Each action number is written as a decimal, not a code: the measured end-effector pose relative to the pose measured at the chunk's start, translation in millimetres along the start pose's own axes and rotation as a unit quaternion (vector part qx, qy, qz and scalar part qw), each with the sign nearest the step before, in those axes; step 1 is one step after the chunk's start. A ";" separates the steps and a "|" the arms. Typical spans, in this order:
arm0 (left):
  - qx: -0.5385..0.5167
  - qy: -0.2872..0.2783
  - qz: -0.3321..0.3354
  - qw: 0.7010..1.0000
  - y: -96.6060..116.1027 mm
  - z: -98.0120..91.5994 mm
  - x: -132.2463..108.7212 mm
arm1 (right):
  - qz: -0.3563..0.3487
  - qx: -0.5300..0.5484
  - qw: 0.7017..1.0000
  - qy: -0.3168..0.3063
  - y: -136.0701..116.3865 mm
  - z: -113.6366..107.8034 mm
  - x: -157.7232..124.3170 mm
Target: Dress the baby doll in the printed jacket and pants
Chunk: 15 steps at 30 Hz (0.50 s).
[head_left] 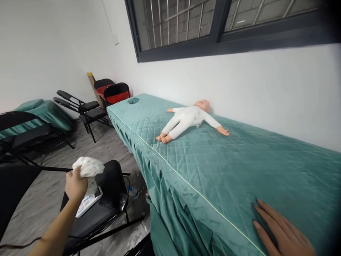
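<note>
My left hand [76,185] is raised over a black folding chair, its fingers closed on a crumpled white tissue [89,166]. Below it on the chair seat lies a white pack with blue print [89,202], partly hidden by my wrist. My right hand [282,231] rests on the green quilted bed cover [229,177] at the lower right, fingers stretched out and holding nothing. Farther back on the bed, a baby doll [186,119] in a white suit lies on its back, arms spread and head toward the wall. Both hands are apart from the doll.
The black folding chair [112,181] stands close beside the bed. A plastic bottle [133,192] is on the floor behind it. More folding chairs [92,112] and a green-covered bed [50,113] are at the left. A barred window [183,21] is above the bed.
</note>
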<state>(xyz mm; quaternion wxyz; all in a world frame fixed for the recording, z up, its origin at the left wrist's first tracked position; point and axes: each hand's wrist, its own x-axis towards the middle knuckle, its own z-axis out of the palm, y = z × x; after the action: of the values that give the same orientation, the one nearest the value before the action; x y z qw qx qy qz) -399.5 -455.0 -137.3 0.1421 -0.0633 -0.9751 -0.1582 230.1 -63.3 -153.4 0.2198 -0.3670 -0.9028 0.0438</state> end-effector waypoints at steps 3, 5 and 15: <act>0.037 -0.028 -0.042 0.998 -30.2 18.3 -21.7 | -0.001 -0.009 1.000 -0.007 -5.3 -1.5 1.7; 0.051 -0.051 -0.047 0.996 -42.9 33.8 -36.1 | -0.004 -0.012 1.000 -0.013 -7.5 -2.8 1.7; 0.127 -0.177 0.020 0.976 -64.6 102.1 -50.7 | -0.024 -0.054 0.998 0.002 -15.9 -8.5 3.4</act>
<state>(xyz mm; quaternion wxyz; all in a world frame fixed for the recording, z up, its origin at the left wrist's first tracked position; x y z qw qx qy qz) -388.5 -486.5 -264.0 -0.0229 -0.0911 -0.9954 -0.0163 221.3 -73.2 -140.7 0.2030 -0.3561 -0.9121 -0.0111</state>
